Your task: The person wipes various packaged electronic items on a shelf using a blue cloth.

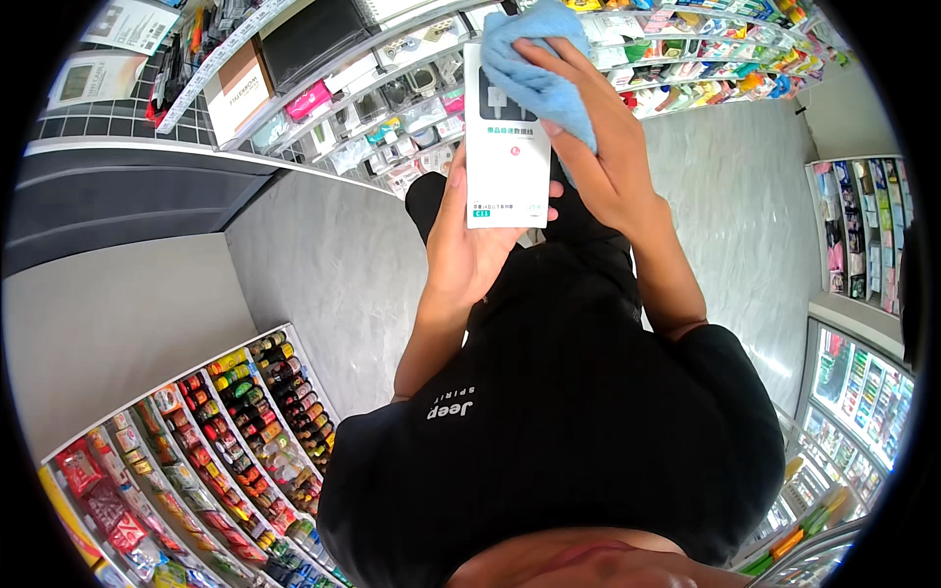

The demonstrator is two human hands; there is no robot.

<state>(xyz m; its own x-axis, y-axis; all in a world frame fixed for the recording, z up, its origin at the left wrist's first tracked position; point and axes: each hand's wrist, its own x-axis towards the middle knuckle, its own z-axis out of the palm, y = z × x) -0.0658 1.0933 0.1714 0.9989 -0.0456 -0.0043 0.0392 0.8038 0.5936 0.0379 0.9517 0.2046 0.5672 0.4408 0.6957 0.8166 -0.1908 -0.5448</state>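
A white data cable box point(509, 173) with a dark picture of cable plugs near its top lies in my left hand point(474, 253). The fingers of that hand wrap round the box from beneath, and some fingertips show at its right edge. My right hand point(599, 140) grips a light blue cloth point(537, 55), bunched over the upper end of the box. Part of the cloth covers the box's top right corner. The box is held in front of my body, before the shelves.
Ahead, curved shelves point(309, 121) carry packaged accessories and a dark notebook point(312, 37). Shelves of sauce bottles point(276, 375) and packets stand behind on the left. A grey tiled floor point(706, 169) runs between the units. Glass-fronted coolers point(853, 397) stand at the right.
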